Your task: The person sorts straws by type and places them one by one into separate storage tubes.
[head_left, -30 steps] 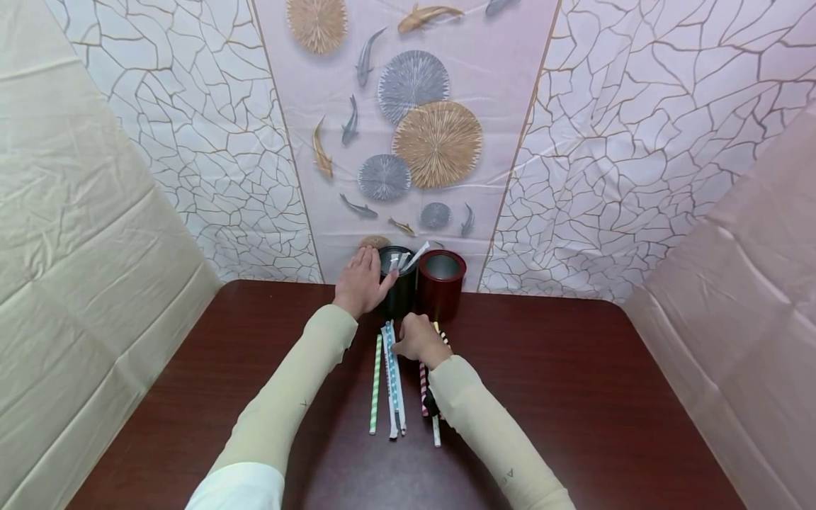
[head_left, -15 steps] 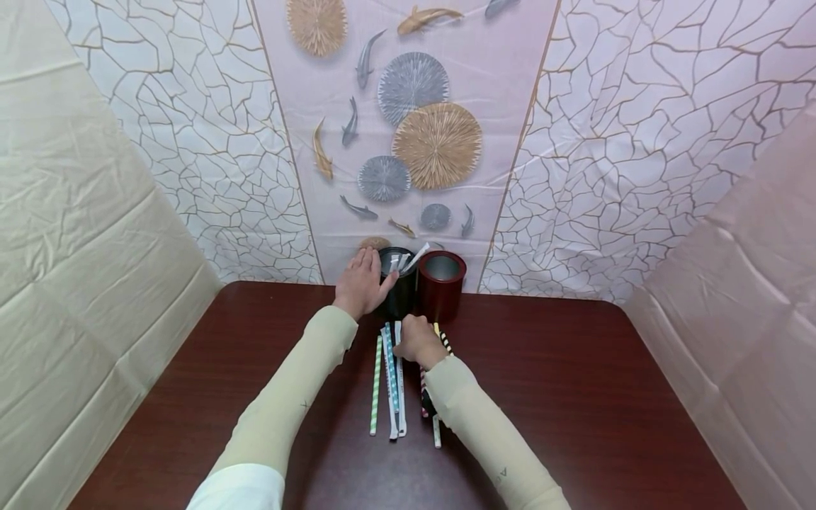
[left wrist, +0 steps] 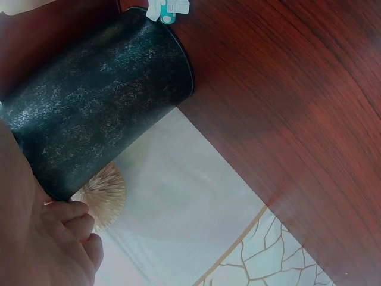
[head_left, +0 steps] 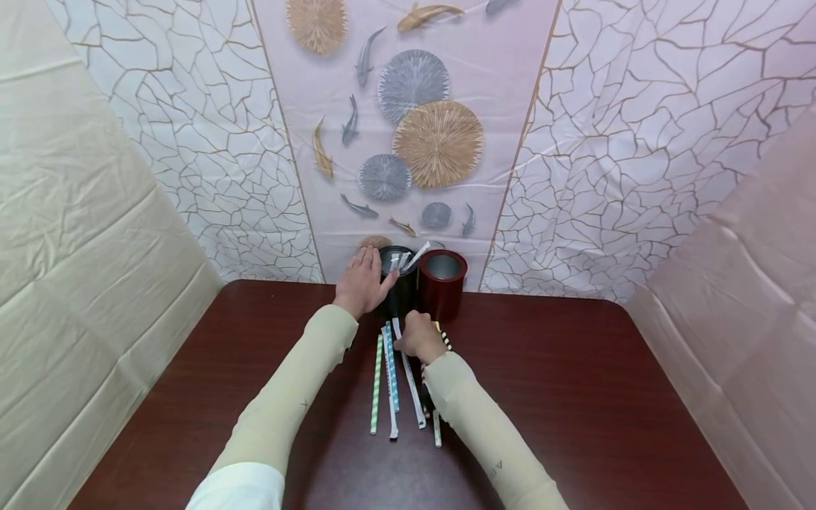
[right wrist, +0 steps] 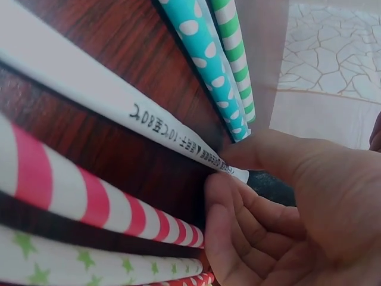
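My left hand (head_left: 360, 282) grips a black canister (head_left: 400, 297) near its rim, with the thumb across the front; the left wrist view shows bent fingers (left wrist: 68, 229) at the rim. Several white paper-wrapped straws (head_left: 417, 256) stick out of this canister. Between thumb and fingertips, my right hand (head_left: 421, 335) pinches a white wrapped straw (right wrist: 161, 128) with black print, close to its far end. Left of it lie a blue dotted straw (right wrist: 205, 59), another wrapped straw (head_left: 391, 411) and a green striped straw (head_left: 375, 386). A pink striped straw (right wrist: 113, 196) and a green-starred straw (right wrist: 119, 259) lie on the other side.
A dark red canister (head_left: 441, 294), its opening facing up, stands right beside the black one. Behind both hangs a patterned cloth backdrop (head_left: 408, 219) at the back edge of the dark wooden table (head_left: 548, 382). Beige cloth walls (head_left: 95, 269) flank the table.
The wrapped straw at my right hand has come apart from the blue dotted straw, its near end swinging right. My right hand shifted slightly; the left hand stayed on the black canister.
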The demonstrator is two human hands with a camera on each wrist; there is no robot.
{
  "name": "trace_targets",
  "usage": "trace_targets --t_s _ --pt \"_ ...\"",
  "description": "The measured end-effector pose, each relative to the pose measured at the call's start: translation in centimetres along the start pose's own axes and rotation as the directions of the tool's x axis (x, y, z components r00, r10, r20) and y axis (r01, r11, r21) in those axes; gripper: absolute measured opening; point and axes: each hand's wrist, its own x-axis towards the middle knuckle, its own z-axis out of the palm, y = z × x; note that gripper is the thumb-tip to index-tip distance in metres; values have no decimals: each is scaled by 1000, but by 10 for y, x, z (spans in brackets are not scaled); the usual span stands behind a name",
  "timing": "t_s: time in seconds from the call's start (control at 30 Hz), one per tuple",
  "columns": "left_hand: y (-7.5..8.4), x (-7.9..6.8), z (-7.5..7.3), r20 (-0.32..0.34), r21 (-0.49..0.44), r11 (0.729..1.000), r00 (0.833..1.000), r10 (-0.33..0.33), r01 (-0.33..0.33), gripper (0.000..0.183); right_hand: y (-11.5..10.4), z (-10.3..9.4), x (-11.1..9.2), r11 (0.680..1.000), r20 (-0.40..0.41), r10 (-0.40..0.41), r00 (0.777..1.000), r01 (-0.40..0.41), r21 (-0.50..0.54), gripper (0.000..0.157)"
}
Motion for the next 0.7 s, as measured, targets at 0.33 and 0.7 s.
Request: trace_targets --t_s 0.33,0.7 --pt "-1 0 -1 -7 -6 1000 1000 3 -3 86 1 -1 -2 999 -11 20 1000 -20 45 30" --pt "0 -1 -2 -5 -3 1000 1000 0 0 86 4 -7 -8 995 -14 61 998 -60 86 29"
